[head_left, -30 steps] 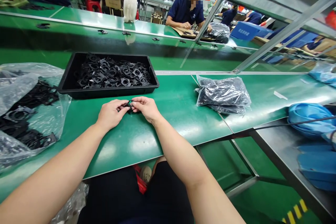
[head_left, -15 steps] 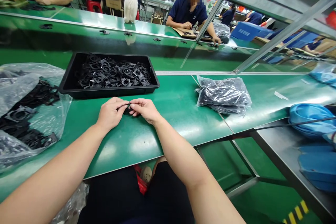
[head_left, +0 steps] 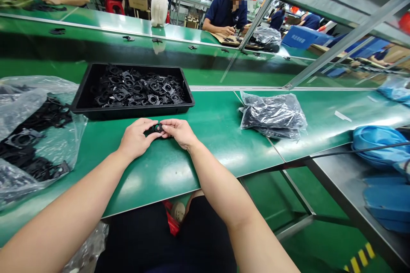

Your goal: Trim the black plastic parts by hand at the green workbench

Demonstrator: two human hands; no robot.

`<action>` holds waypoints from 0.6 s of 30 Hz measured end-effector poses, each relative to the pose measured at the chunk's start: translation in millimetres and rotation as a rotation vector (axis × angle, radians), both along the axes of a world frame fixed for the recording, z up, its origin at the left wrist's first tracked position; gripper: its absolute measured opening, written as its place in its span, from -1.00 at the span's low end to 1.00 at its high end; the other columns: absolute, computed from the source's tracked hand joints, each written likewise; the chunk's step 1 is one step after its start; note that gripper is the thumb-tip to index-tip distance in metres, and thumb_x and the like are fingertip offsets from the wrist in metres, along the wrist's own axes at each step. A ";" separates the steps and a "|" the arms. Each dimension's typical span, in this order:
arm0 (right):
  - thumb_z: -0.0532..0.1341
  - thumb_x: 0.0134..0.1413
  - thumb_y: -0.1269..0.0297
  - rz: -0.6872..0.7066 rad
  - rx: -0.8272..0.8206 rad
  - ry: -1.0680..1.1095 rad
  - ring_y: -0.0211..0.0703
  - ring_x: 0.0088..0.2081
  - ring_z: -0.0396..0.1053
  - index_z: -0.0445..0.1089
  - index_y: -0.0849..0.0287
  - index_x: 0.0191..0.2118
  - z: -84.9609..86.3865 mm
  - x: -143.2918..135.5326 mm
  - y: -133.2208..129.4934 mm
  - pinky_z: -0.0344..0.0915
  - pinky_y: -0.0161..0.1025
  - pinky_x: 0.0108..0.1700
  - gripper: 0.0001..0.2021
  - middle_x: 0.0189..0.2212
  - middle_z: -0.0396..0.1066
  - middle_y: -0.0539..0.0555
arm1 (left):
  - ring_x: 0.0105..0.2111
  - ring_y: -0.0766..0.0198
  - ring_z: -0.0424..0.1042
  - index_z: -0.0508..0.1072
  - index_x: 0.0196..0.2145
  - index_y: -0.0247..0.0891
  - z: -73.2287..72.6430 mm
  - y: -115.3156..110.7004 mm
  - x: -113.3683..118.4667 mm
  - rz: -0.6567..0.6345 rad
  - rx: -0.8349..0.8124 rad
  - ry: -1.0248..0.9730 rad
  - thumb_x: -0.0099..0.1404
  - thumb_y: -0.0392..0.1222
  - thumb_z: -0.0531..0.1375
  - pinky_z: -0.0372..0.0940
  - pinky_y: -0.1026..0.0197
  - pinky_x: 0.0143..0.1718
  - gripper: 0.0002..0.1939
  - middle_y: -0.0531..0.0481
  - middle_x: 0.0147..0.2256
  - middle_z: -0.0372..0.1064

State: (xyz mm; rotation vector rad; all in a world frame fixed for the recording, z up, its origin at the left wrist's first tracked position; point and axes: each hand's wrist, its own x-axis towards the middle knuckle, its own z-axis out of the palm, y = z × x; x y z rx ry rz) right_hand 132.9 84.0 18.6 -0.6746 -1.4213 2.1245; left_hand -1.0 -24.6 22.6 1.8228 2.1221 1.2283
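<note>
Between my hands, just above the green worktop (head_left: 166,166), is a small black plastic part (head_left: 156,128) with a round opening through which green shows. My left hand (head_left: 136,136) grips its left side between thumb and fingers. On the right side, my right hand (head_left: 179,132) pinches the same part; the fingers cover much of it. Right behind my hands stands a black tray (head_left: 134,113) heaped with black plastic parts (head_left: 141,87) that have round holes. To the left lies an open clear plastic bag (head_left: 73,145) holding more black parts.
Sealed clear bags of dark parts (head_left: 272,113) lie on the right. Behind the tray runs a belt (head_left: 205,62) with several black pieces, crossed by a slanted metal post (head_left: 336,40). Co-workers (head_left: 224,10) sit opposite. Blue cloth (head_left: 378,145) hangs at far right.
The black part has turned between my fingers, so its round opening now faces up. My hands have barely shifted. The co-worker opposite has drawn an outstretched arm back from the belt.
</note>
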 end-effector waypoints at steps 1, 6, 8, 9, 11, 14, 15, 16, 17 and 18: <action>0.43 -0.30 0.29 0.012 -0.005 0.007 -0.34 -0.52 0.43 0.44 0.28 -0.29 -0.4 0.3 0.4 0.38 -0.39 -0.45 -0.65 -0.49 0.49 0.01 | -0.20 0.17 0.42 0.49 -0.08 -0.25 -0.4 0.1 -0.6 0.010 0.003 -0.001 0.16 0.03 0.21 0.31 0.15 -0.12 -0.58 -0.10 -0.15 0.44; 0.40 -0.25 0.32 0.011 0.021 -0.001 -0.34 -0.54 0.41 0.43 0.28 -0.30 -2.0 -0.2 -0.7 0.37 -0.41 -0.50 -0.69 -0.52 0.48 -0.01 | -0.19 0.17 0.43 0.50 -0.09 -0.23 -0.8 -0.2 -1.5 -0.001 0.010 -0.002 0.16 0.03 0.22 0.31 0.16 -0.13 -0.59 -0.09 -0.17 0.45; 0.39 -0.23 0.32 -0.002 0.045 -0.010 -0.35 -0.55 0.40 0.41 0.27 -0.28 -2.1 -0.6 -1.3 0.36 -0.41 -0.50 -0.70 -0.53 0.47 -0.02 | -0.20 0.19 0.42 0.50 -0.10 -0.23 -0.1 -0.4 -1.2 -0.012 0.017 -0.001 0.17 0.02 0.22 0.30 0.17 -0.13 -0.60 -0.08 -0.18 0.45; 0.39 -0.22 0.32 -0.012 0.060 -0.013 -0.36 -0.55 0.40 0.41 0.26 -0.26 -2.2 -0.7 -1.5 0.35 -0.41 -0.50 -0.69 -0.54 0.47 -0.03 | -0.20 0.19 0.42 0.50 -0.10 -0.23 0.3 -0.5 -1.1 -0.011 0.025 0.001 0.17 0.02 0.22 0.30 0.17 -0.13 -0.60 -0.08 -0.18 0.45; 0.37 -0.19 0.32 -0.035 0.093 -0.019 -0.38 -0.57 0.37 0.39 0.24 -0.21 -2.3 -0.8 -1.4 0.34 -0.42 -0.50 -0.66 -0.57 0.45 -0.06 | -0.19 0.19 0.41 0.50 -0.10 -0.22 1.1 -0.7 -0.9 0.000 0.054 0.014 0.17 0.02 0.22 0.29 0.17 -0.12 -0.61 -0.07 -0.18 0.44; 0.37 -0.18 0.31 -0.042 0.143 -0.027 -0.40 -0.57 0.33 0.37 0.23 -0.16 -2.7 -0.5 -1.0 0.31 -0.43 -0.49 -0.63 -0.57 0.45 -0.08 | -0.17 0.17 0.39 0.50 -0.11 -0.21 2.2 -1.2 -0.8 0.002 0.103 0.071 0.18 -0.01 0.21 0.27 0.13 -0.09 -0.64 -0.07 -0.18 0.45; 0.37 -0.18 0.31 -0.034 0.157 -0.027 -0.40 -0.57 0.33 0.37 0.23 -0.15 -3.0 -0.3 -0.9 0.30 -0.42 -0.49 -0.62 -0.56 0.45 -0.08 | -0.16 0.16 0.38 0.51 -0.11 -0.21 2.4 -1.2 -0.8 -0.007 0.110 0.094 0.18 -0.02 0.21 0.27 0.12 -0.08 -0.65 -0.08 -0.18 0.45; 0.37 -0.18 0.30 -0.022 0.168 -0.024 -0.40 -0.56 0.33 0.38 0.22 -0.15 -3.4 -0.1 -0.9 0.30 -0.42 -0.48 -0.61 -0.55 0.46 -0.07 | -0.16 0.15 0.38 0.51 -0.12 -0.21 2.6 -1.3 -0.8 -0.018 0.109 0.112 0.18 -0.02 0.21 0.27 0.10 -0.07 -0.66 -0.08 -0.19 0.45; 0.37 -0.18 0.29 -0.007 0.175 -0.018 -0.39 -0.55 0.33 0.38 0.22 -0.14 -3.8 0.1 -1.0 0.29 -0.42 -0.48 -0.61 -0.54 0.46 -0.07 | -0.15 0.14 0.37 0.52 -0.13 -0.20 2.8 -1.3 -0.8 -0.027 0.103 0.124 0.18 -0.03 0.21 0.27 0.09 -0.08 -0.67 -0.08 -0.19 0.46; 0.38 -0.18 0.28 0.007 0.180 -0.010 -0.39 -0.54 0.33 0.38 0.22 -0.14 -4.2 0.3 -1.1 0.29 -0.42 -0.47 -0.60 -0.53 0.47 -0.06 | -0.16 0.13 0.37 0.52 -0.14 -0.20 2.9 -1.3 -0.7 -0.034 0.093 0.128 0.18 -0.03 0.21 0.27 0.08 -0.08 -0.67 -0.09 -0.19 0.46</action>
